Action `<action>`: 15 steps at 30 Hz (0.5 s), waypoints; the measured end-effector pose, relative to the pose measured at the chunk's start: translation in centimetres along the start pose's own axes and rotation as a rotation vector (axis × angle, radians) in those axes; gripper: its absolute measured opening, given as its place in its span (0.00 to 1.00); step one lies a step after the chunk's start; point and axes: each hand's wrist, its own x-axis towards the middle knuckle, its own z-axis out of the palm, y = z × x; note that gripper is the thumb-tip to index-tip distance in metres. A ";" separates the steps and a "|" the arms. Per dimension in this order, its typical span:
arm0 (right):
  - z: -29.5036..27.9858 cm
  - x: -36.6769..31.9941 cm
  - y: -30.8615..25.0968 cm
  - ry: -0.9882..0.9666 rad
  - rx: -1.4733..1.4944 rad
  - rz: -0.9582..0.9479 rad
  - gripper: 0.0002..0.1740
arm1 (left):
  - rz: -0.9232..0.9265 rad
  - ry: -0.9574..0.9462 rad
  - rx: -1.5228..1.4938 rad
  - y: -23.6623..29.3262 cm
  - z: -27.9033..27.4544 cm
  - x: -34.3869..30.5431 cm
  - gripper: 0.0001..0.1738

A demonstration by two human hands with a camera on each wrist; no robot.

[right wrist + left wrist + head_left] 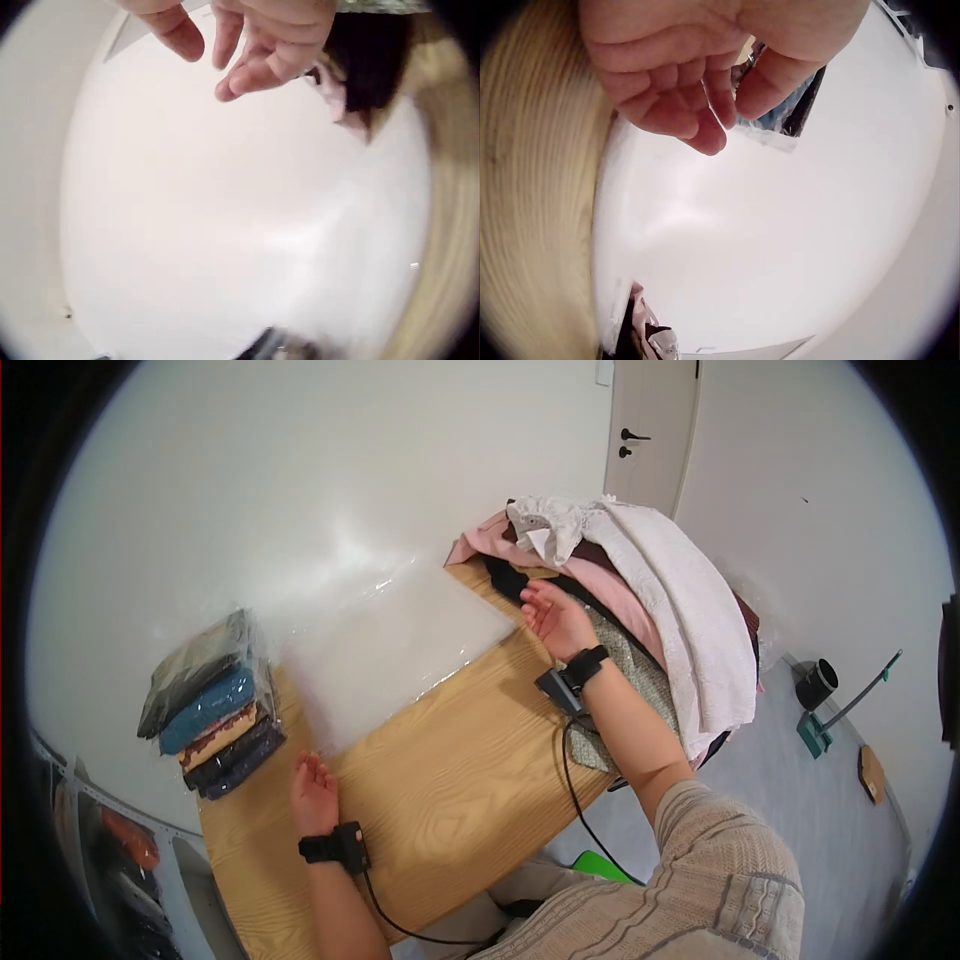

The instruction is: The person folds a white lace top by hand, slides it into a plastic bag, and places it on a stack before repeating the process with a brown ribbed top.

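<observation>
A wooden table (450, 790) carries a flat, clear plastic bag (400, 640) lying against the white wall. My left hand (315, 790) rests on the wood at the bag's near left corner, fingers loosely curled (697, 112) and holding nothing. My right hand (555, 620) hovers palm-open at the bag's right edge, beside a heap of clothes (640, 590). Its fingers (255, 52) are relaxed and empty. The heap has white, pink and dark garments; the dark and pink ones (360, 82) show just behind the right hand.
A stack of folded clothes in clear bags (215, 705) stands at the table's left end, also seen past the left fingers as bagged clothes (780, 112). A door (650, 430) is at the back. A black cup (815, 685) and a green tool (840, 715) lie on the floor to the right.
</observation>
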 end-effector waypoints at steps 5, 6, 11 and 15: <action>1.1 1.6 -7.5 0.187 0.089 -0.311 0.27 | -0.016 0.012 -0.026 0.2 0.2 -0.1 0.13; 1.2 2.0 -8.4 0.273 0.091 -0.354 0.23 | -0.017 -0.006 -0.041 0.2 0.1 0.0 0.13; 0.7 2.9 -11.3 0.338 0.098 -0.225 0.11 | 0.010 -0.025 -0.055 0.3 -0.7 -0.2 0.12; 4.2 2.7 -16.8 0.192 -0.079 -0.542 0.10 | 0.024 0.054 -0.086 -0.4 -1.1 0.3 0.12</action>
